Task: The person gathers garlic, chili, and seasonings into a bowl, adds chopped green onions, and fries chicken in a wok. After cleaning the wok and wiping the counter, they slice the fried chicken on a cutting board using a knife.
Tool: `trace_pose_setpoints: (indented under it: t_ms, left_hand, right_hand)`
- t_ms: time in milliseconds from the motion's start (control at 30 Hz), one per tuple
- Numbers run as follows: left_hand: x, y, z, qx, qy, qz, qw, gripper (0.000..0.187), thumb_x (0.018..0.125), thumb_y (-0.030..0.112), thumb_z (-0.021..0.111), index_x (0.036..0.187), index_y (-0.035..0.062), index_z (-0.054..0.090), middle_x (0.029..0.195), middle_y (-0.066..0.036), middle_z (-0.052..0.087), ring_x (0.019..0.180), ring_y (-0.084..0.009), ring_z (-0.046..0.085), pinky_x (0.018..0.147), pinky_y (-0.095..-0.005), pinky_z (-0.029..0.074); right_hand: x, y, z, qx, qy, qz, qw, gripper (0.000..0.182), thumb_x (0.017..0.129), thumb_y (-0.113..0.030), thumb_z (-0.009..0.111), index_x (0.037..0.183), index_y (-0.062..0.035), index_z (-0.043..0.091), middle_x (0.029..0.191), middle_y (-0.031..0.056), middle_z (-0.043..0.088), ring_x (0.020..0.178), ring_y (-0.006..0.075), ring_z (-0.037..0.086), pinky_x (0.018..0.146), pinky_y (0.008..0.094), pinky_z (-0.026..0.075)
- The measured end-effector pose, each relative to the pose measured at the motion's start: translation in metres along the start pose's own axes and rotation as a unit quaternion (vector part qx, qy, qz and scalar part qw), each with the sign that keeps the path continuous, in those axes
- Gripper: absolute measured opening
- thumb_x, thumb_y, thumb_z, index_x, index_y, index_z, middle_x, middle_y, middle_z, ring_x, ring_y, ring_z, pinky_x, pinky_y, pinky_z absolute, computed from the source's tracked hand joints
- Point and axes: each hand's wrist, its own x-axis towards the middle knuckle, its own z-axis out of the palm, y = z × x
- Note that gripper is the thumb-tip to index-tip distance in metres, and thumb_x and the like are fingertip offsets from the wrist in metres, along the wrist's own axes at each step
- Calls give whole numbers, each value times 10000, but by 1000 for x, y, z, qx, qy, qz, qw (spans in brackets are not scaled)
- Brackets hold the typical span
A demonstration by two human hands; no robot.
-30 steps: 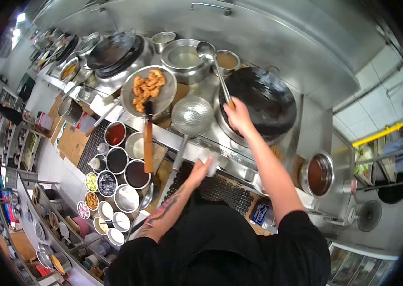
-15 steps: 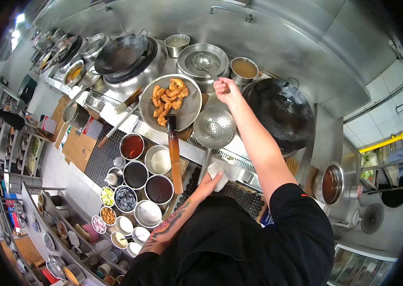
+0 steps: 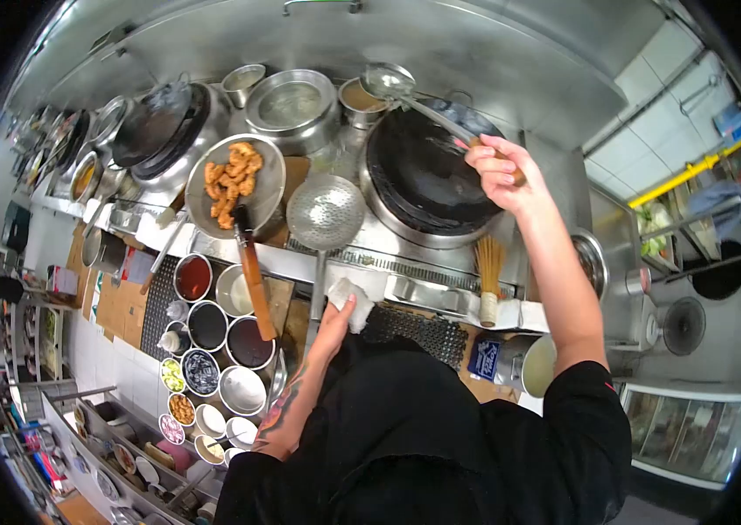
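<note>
My right hand (image 3: 502,169) is closed around the wooden end of a ladle (image 3: 440,118), above the right side of a black wok (image 3: 423,175). The ladle's bowl (image 3: 387,80) hangs near the wok's back left, over a small pot (image 3: 360,103). My left hand (image 3: 333,328) grips a white cloth (image 3: 350,305) by the counter's front edge. Beside that hand is the handle of a perforated skimmer (image 3: 326,213), whose bowl lies on the counter. Farther left, a round strainer (image 3: 270,197) carries brown fried pieces (image 3: 232,179), with a wooden-handled utensil (image 3: 254,284) leaning across it.
A metal pot of water (image 3: 291,103) stands behind the strainer, and a second wok (image 3: 151,127) is at back left. Sauce and ingredient containers (image 3: 250,343) cluster at front left. A bamboo brush (image 3: 488,271) lies right of the wok.
My right hand has moved right and lifted the ladle out of the water pot towards the wok. The view has turned right. My left hand still holds the cloth.
</note>
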Motion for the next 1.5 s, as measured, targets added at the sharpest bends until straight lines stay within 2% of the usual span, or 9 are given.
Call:
trace_pose_setpoints:
  t_ms: [367,567,633,767,800,833,933,1100,1500]
  left_hand:
    - [-48,-20,50,-10,-2,-58,998,574,1023,314,556,1458,-6,363,1382,-103,521,1264,-206,498,1075,-339,374]
    - [-62,-34,79,38,-17,-50,998,560,1026,334,543,1438,-11,385,1350,-107,544,1238,-203,513,1063,-338,382]
    - [-68,-28,86,45,-15,-49,998,564,1026,342,541,1438,-12,388,1349,-110,544,1241,-203,510,1061,-337,381]
    - [-90,-24,77,62,8,-34,997,538,1029,356,530,1420,4,419,1309,-95,563,1180,-195,546,1006,-329,421]
    - [-89,-26,66,64,-4,-57,996,544,1029,355,531,1428,6,413,1323,-96,556,1196,-197,536,1022,-330,408]
    - [-88,-27,58,68,-17,-79,994,550,1028,354,533,1437,8,407,1338,-97,549,1213,-200,525,1039,-330,395]
    - [-93,-13,47,76,-7,-46,996,560,1030,361,529,1448,13,396,1365,-95,532,1246,-204,500,1067,-337,367]
    - [-101,-6,3,114,-2,-40,993,574,1033,368,521,1460,14,377,1397,-96,510,1271,-209,482,1082,-339,350]
    - [-72,-10,-33,334,-11,20,942,560,1024,396,530,1353,-52,470,1291,-144,586,1200,-237,540,1040,-353,400]
  right_hand:
    - [-139,-30,-53,-149,307,-3,940,142,962,-129,520,885,-44,436,734,14,488,478,49,437,332,206,304]
    - [-89,-44,-162,49,153,-61,985,144,950,-122,513,844,-81,425,706,25,492,485,78,441,364,205,294]
    - [-82,44,-149,-152,303,-171,925,123,955,-127,514,861,-107,438,691,31,512,489,94,440,368,235,303]
    - [-96,59,-141,-262,267,-159,913,90,957,-135,530,1019,-94,479,676,31,552,471,104,468,370,267,321]
    - [-94,65,-140,-345,330,-174,861,389,953,-136,530,1321,-36,456,695,43,555,453,99,467,362,268,323]
    - [-90,73,-156,-444,367,-190,795,625,923,-127,550,1497,-10,331,788,115,644,534,208,591,443,357,459]
    - [-94,111,-230,-756,410,-349,373,677,878,-128,586,1515,-105,358,1044,210,702,960,425,656,867,451,511]
    - [-148,182,-255,-675,520,-311,421,681,877,-131,597,1518,-144,371,989,248,684,886,427,660,796,475,505]
    - [-209,235,-375,-717,594,-268,248,652,893,-146,609,1510,-188,403,926,196,661,805,397,635,695,481,498]
